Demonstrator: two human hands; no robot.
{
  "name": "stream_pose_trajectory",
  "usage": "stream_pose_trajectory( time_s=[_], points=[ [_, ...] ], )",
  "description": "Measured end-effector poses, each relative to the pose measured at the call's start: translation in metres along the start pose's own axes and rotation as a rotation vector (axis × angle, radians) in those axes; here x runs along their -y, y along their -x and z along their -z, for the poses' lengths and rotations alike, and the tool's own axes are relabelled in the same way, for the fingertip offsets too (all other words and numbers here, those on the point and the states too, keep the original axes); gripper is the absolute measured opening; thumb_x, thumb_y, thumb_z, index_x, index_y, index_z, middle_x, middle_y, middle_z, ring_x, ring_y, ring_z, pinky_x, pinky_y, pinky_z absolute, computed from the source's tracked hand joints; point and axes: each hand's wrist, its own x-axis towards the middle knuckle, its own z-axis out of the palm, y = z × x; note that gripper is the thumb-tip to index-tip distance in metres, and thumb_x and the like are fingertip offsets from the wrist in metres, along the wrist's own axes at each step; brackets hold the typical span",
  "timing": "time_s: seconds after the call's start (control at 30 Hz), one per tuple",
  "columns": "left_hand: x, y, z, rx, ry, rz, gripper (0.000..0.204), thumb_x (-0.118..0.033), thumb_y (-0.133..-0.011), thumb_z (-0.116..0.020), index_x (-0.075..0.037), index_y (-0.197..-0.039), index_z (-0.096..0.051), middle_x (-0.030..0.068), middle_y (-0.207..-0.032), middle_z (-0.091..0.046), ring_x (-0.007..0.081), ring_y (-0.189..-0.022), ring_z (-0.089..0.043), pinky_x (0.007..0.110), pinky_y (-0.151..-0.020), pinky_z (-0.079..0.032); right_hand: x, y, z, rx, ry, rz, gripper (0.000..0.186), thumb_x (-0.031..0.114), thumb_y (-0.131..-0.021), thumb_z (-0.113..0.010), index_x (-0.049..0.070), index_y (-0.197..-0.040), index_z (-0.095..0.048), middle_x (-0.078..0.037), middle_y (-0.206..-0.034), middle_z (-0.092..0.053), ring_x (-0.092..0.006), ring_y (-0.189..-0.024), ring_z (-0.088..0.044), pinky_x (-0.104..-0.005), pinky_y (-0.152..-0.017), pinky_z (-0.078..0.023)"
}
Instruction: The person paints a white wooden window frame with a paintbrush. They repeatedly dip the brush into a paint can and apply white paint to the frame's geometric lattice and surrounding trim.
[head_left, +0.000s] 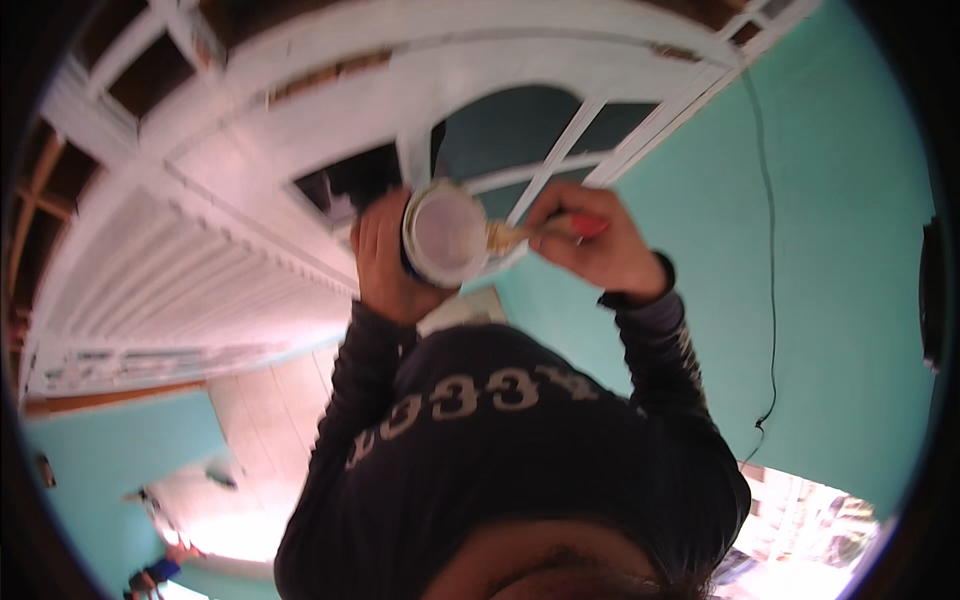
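Note:
My left hand (383, 255) is wrapped round the side of a small round paint can (446, 238), its fingers closed. Whitish paint shows inside the can, whose open mouth faces the view. In my right hand (602, 248) a paintbrush (512, 237) is pinched by its handle, which has a red end. The pale bristles are right at the can's rim on its right side; whether they touch it I cannot tell. Both hands are raised in front of my chest.
A white wooden framework (330, 110) with dark openings fills the top and left, with a ribbed white panel (170, 270) below it. A teal wall (690, 240) stands on the right, with a dark cable (768, 220) hanging along it. Bright light comes in at the lower right.

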Motion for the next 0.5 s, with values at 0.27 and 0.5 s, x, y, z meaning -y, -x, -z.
stream_pose_trajectory(
  time_s=[0.27,0.5],
  points=[
    [0.000,-0.020,-0.002,0.137,0.207,0.176,0.109,-0.024,-0.047,-0.102,-0.002,-0.138,-0.047,0.0160,-0.127,-0.063,0.0342,-0.117,-0.063,0.045,-0.103,-0.050,-0.031,0.011,0.001,-0.088,-0.490,-0.136,0.025,0.004,-0.094,-0.067,-0.007,-0.116,-0.064,-0.014,-0.097,-0.074,-0.0164,-0.083,-0.073,-0.0284,-0.068,-0.061],
    [-0.005,-0.038,-0.001,0.093,0.508,0.148,0.122,-0.025,-0.050,-0.104,0.002,-0.145,-0.034,0.0179,-0.128,-0.063,0.0287,-0.118,-0.065,0.043,-0.103,-0.052,0.000,0.009,0.044,-0.507,-0.925,0.264,0.015,0.004,-0.095,-0.062,-0.005,-0.107,-0.058,-0.019,-0.096,-0.071,-0.0248,-0.079,-0.072,-0.0321,-0.060,-0.059]
  ],
)
